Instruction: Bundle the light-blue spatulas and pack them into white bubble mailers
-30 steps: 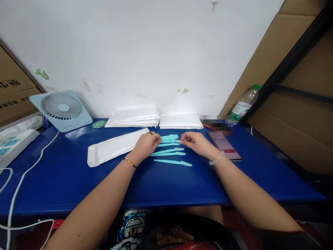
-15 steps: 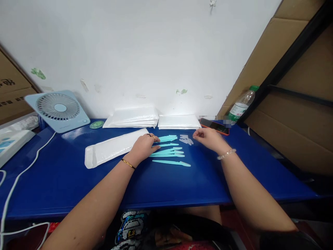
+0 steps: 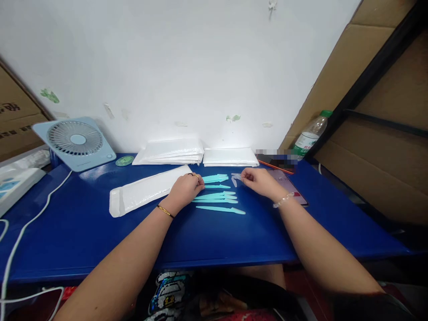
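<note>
Several turquoise razor-like sticks (image 3: 220,209) lie side by side on the blue table (image 3: 214,240). My left hand (image 3: 186,189) has its fingers pinched at the left end of one of the upper sticks. Just right of the sticks is a small pile of clear plastic pieces (image 3: 235,179). My right hand (image 3: 259,180) is closed at the right edge of that pile, its fingertips pressed together on something too small to name. A white padded envelope (image 3: 143,191) lies slanted to the left, its upper end beside my left hand.
Stacks of white envelopes (image 3: 172,151) (image 3: 230,157) stand against the wall. A blue fan (image 3: 78,140) and a green disc (image 3: 125,160) are at the left. Phones (image 3: 276,164) (image 3: 294,189) and a bottle (image 3: 309,136) are at the right. A white cable (image 3: 36,211) crosses the left side.
My right hand has moved left onto the clear pieces, uncovering a phone behind its wrist. My left hand's fingers have drawn together at the sticks' left ends.
</note>
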{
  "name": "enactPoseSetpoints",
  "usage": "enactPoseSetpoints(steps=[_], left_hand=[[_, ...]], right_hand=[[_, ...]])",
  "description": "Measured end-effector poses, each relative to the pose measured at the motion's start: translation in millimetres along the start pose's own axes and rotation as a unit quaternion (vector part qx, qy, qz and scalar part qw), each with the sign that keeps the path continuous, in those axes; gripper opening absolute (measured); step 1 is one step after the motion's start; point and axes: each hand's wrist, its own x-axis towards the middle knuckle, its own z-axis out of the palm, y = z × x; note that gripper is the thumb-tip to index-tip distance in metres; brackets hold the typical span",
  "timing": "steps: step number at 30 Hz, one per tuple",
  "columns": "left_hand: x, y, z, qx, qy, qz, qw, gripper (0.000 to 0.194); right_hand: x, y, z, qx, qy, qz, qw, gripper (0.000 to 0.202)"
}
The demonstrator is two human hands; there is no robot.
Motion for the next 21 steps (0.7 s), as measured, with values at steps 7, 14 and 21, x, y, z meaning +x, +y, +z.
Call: enactPoseSetpoints(steps=[7, 14, 21], left_hand=[[-0.4, 1.1, -3.4, -0.033, 0.028, -0.027, 0.999, 0.013], [0.3, 3.7, -3.7, -0.039, 0.026, -0.024, 0.999, 0.013], [-1.9, 0.4, -4.2, -0.048, 0.026, -0.025, 0.998, 0.014]], right_hand=[[-3.6, -3.6, -1.1, 0.126, -0.036, -0.041, 0.991, 0.023], [-2.7, -9.8, 2.2, 0.118, -0.047, -0.051, 0.991, 0.019], [-4.7, -8.3, -2.4, 0.111, -0.043, -0.043, 0.992, 0.021]])
